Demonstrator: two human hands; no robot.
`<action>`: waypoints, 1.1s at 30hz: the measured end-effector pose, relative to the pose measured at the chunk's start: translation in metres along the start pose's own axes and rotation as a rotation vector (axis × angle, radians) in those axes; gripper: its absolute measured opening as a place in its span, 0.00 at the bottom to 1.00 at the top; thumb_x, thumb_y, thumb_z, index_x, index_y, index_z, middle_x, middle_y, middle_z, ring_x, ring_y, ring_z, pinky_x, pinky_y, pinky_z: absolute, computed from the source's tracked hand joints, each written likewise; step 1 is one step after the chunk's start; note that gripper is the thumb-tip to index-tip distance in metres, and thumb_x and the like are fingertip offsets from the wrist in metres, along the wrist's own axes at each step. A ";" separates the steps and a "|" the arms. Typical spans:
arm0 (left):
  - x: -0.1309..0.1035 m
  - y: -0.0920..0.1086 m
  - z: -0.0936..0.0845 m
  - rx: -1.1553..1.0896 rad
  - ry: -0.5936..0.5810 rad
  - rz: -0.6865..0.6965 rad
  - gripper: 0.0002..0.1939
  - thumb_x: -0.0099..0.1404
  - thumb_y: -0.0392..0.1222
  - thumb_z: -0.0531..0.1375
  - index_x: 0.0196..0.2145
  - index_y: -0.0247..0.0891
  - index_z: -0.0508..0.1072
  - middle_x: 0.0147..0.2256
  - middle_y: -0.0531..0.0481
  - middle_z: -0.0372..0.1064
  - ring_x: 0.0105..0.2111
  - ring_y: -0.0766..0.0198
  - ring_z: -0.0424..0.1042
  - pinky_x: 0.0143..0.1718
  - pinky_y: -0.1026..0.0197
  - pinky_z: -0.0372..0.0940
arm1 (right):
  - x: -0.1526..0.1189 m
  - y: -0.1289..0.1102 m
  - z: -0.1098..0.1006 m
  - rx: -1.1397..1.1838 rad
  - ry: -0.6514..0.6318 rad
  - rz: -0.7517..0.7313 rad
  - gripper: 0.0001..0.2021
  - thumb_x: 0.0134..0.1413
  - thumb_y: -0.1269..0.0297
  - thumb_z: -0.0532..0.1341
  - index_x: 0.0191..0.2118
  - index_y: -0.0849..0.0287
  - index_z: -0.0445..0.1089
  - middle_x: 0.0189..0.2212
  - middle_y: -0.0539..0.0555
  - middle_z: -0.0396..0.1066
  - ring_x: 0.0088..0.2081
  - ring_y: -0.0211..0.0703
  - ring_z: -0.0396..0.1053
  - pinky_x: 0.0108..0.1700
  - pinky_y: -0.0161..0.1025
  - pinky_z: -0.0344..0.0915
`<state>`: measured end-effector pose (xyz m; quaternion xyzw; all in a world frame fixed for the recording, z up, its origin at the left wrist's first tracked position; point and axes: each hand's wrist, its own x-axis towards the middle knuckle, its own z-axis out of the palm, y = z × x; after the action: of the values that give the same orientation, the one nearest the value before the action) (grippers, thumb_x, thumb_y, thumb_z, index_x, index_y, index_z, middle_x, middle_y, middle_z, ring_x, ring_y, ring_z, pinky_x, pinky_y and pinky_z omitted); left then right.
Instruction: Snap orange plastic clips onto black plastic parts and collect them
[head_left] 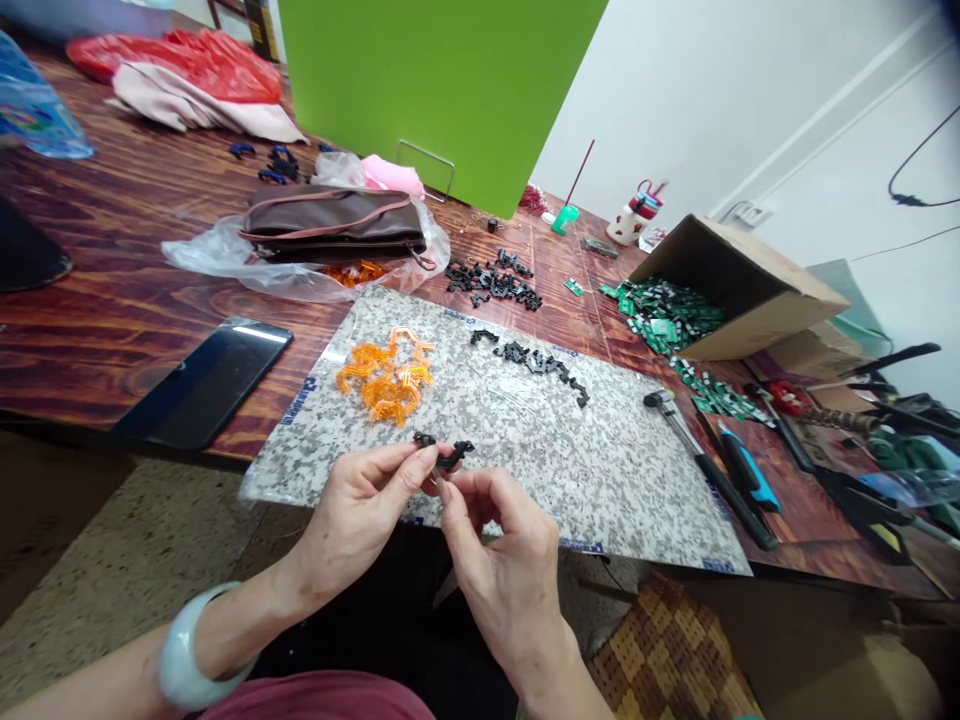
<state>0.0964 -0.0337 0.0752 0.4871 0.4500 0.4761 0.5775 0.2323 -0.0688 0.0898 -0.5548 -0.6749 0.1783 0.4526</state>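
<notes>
My left hand (373, 498) is closed on a small curved black plastic part (453, 457), held between thumb and fingers above the front edge of a speckled stone-patterned board (592, 480). My right hand (504, 540) is pinched close against it. A thin, pale sliver shows at its fingertips, too small to name. On the board, beyond my hands, lies a heap of translucent orange plastic parts (386, 378). A row of similar black parts (532, 358) lies farther right, with several thin metal pins (514, 393) just in front of it.
A phone (210, 380) lies left of the board. A hammer (709, 470) and a blue-handled cutter (750, 468) are at its right. Behind stand a brown bag (334, 222), more black parts (491, 283), a green panel (442, 90) and a cardboard box (757, 285) spilling green circuit boards (664, 315).
</notes>
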 end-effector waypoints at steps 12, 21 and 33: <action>0.000 -0.003 -0.009 0.320 -0.113 0.185 0.16 0.69 0.44 0.55 0.30 0.36 0.79 0.26 0.51 0.74 0.27 0.65 0.70 0.30 0.66 0.64 | 0.002 -0.001 -0.006 -0.053 -0.069 0.017 0.07 0.59 0.74 0.59 0.30 0.60 0.68 0.23 0.47 0.68 0.23 0.31 0.65 0.27 0.28 0.61; 0.000 -0.001 -0.013 0.459 -0.204 0.225 0.17 0.69 0.44 0.53 0.29 0.34 0.78 0.23 0.51 0.71 0.24 0.65 0.68 0.26 0.65 0.60 | 0.005 0.004 -0.015 -0.093 -0.203 0.063 0.07 0.59 0.73 0.59 0.30 0.61 0.68 0.25 0.48 0.67 0.23 0.33 0.62 0.27 0.31 0.57; -0.001 0.001 -0.019 0.577 -0.380 0.179 0.21 0.71 0.44 0.49 0.22 0.36 0.67 0.20 0.55 0.59 0.22 0.68 0.60 0.24 0.64 0.53 | 0.008 0.007 -0.026 -0.301 -0.346 -0.053 0.08 0.57 0.74 0.65 0.30 0.61 0.67 0.23 0.49 0.68 0.24 0.38 0.67 0.26 0.34 0.57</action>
<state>0.0777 -0.0319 0.0742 0.7475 0.4058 0.2791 0.4456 0.2579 -0.0659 0.1020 -0.5593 -0.7759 0.1560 0.2466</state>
